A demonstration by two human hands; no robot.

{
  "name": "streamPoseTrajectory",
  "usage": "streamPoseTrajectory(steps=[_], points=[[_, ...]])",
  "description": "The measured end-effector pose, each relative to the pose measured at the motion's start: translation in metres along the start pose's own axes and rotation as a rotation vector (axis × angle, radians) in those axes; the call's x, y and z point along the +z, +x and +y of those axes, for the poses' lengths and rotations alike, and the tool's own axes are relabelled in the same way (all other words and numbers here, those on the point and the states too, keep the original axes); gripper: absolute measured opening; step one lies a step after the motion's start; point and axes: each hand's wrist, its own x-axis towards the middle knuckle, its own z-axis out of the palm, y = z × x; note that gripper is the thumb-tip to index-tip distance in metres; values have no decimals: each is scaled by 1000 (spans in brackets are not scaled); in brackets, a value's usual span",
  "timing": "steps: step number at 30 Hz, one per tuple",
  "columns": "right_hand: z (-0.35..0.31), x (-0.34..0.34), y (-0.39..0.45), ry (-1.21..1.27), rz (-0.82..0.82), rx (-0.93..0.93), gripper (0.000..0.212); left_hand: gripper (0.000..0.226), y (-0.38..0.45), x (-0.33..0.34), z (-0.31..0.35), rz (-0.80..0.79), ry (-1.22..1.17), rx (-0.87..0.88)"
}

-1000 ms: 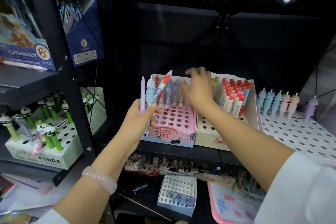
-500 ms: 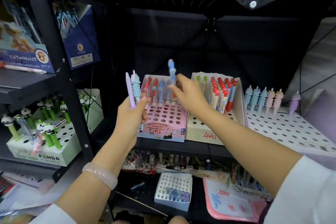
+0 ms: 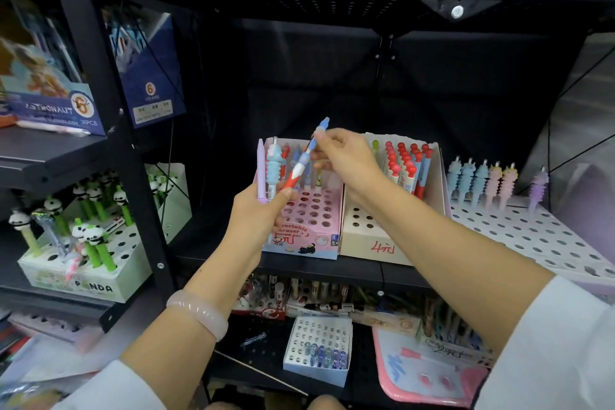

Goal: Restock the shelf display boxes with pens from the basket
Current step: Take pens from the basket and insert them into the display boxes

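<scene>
My left hand (image 3: pixel 258 216) grips a small bunch of pens: a lilac pen (image 3: pixel 261 170), a pale blue figure-topped pen (image 3: pixel 275 165) and the red lower end of a red-and-blue pen (image 3: pixel 304 160). My right hand (image 3: pixel 346 158) pinches that red-and-blue pen near its blue top, so it slants between both hands above the pink display box (image 3: pixel 312 236). That box has many bare holes and a row of pens at its back. A cream box (image 3: pixel 372 240) with red-capped pens stands to its right. No basket is in view.
A white perforated stand (image 3: pixel 532 236) with pastel figure pens is on the right of the shelf. A black upright post (image 3: pixel 133 160) divides off the left shelf with a panda pen box (image 3: pixel 96 280). Lower shelves hold more boxes, among them a small white box (image 3: pixel 319 353).
My right hand lifted a red-and-blue pen up from the pink box area, then tilted it down so that its red end meets my left hand. The view shifted slightly.
</scene>
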Motion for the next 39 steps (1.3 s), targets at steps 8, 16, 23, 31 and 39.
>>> streamPoseTrajectory(steps=[8, 16, 23, 31, 39], points=[[23, 1, 33, -647, 116, -155, 15, 13, 8, -15, -5, 87, -34, -90], [31, 12, 38, -775, 67, -125, 20, 10, 9, -22, -11, 66, -50, -102], [47, 20, 31, -985, -66, -11, 26, 6, 7, -21, -8, 50, -142, -113], [29, 18, 21, -779, -16, -35, 20, 10, 1, -17, -1, 31, -133, -89], [-11, -5, -15, -185, -218, -1, 14, 15, -15, 24, 11, -92, -141, -62]])
